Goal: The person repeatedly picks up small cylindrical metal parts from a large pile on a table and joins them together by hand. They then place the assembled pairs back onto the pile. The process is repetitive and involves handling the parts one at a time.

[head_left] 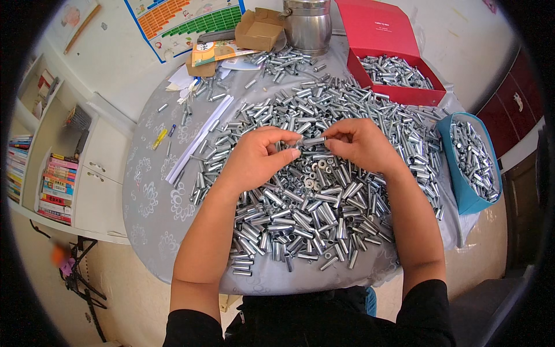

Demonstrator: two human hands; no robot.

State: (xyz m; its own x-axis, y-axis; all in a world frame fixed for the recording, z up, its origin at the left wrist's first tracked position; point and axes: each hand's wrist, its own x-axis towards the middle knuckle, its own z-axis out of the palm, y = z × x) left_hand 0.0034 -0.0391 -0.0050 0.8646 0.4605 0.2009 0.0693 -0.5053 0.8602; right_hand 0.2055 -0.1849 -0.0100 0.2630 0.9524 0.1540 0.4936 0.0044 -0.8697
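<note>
Over the middle of a heap of shiny metal sleeves and bolts (312, 217), my two hands meet. My right hand (361, 144) pinches a short silver metal sleeve (314, 141), which lies level and points left. My left hand (258, 155) has thumb and forefinger closed at the sleeve's left end. A small metal piece seems to sit between those fingertips, too small to name. Just below the hands, several loose washers (310, 183) rest on the heap.
An open red box (404, 95) and a blue fabric bin (469, 207), both holding metal pieces, stand at the right. A steel pot (308, 26) and a small cardboard box (258, 30) are at the back. A white strip (199, 139) and markers (160, 139) lie left.
</note>
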